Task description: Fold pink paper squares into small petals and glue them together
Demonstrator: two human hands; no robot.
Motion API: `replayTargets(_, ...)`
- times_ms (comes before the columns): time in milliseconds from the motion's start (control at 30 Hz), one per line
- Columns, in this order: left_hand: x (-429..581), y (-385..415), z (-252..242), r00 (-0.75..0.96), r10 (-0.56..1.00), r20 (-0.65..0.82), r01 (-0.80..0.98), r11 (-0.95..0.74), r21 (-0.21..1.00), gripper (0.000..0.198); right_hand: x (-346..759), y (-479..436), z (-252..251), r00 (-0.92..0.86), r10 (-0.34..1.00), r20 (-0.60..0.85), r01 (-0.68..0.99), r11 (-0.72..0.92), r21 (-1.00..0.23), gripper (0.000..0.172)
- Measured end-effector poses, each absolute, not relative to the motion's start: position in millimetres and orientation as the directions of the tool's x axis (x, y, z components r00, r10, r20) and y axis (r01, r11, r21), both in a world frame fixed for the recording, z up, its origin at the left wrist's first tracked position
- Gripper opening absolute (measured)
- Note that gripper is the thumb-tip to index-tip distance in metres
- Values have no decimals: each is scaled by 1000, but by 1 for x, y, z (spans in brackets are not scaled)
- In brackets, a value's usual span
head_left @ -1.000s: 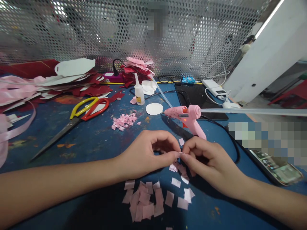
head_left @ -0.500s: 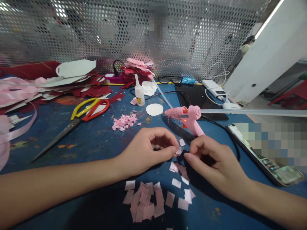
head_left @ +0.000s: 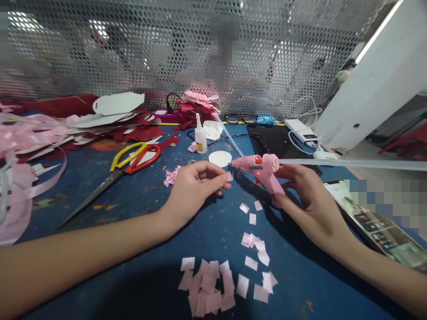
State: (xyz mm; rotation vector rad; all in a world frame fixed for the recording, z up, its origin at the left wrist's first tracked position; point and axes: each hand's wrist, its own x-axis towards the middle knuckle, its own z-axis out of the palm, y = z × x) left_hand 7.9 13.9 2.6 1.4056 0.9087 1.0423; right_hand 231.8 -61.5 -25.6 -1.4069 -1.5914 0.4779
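My left hand is closed, with a small pink paper square pinched between thumb and fingertips. It hovers just below the white oval disc. On the right, my right hand is at the handle of the pink glue gun: the thumb lies against the grip and the fingers are partly hidden behind it. The gun's nozzle points left at the disc, and a small orange light glows on its side. Loose pink squares lie in a heap near the front edge, others scattered to the right.
Yellow-and-red-handled scissors lie at left, before piled red and white sheets and pink ribbon. A small glue bottle stands behind the disc. A phone and a power bank lie right. Perforated metal borders the back.
My right hand has moved from beside the paper squares to the glue gun's handle. My left hand has carried its paper square up and left, closer to the disc.
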Motion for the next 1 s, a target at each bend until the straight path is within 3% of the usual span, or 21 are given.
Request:
replayTargets(400, 0, 13, 6, 247, 950, 192, 66, -214, 975, 8, 231, -61, -22, -59, 954, 293, 648, 260, -716, 41)
replayTargets(633, 0, 19, 5, 249, 966, 73, 43, -86, 995, 15, 224, -63, -9, -8, 982, 189, 640, 150, -754, 35)
replayTargets(833, 2, 17, 8, 273, 959, 72, 97, -102, 990, 18, 223, -66, -8, 42, 975, 218, 718, 122, -685, 26)
replayTargets(1000, 1, 17, 7, 316, 946, 77, 77, -106, 991, 17, 225, -73, -10, 69, 914, 399, 761, 210, -613, 11)
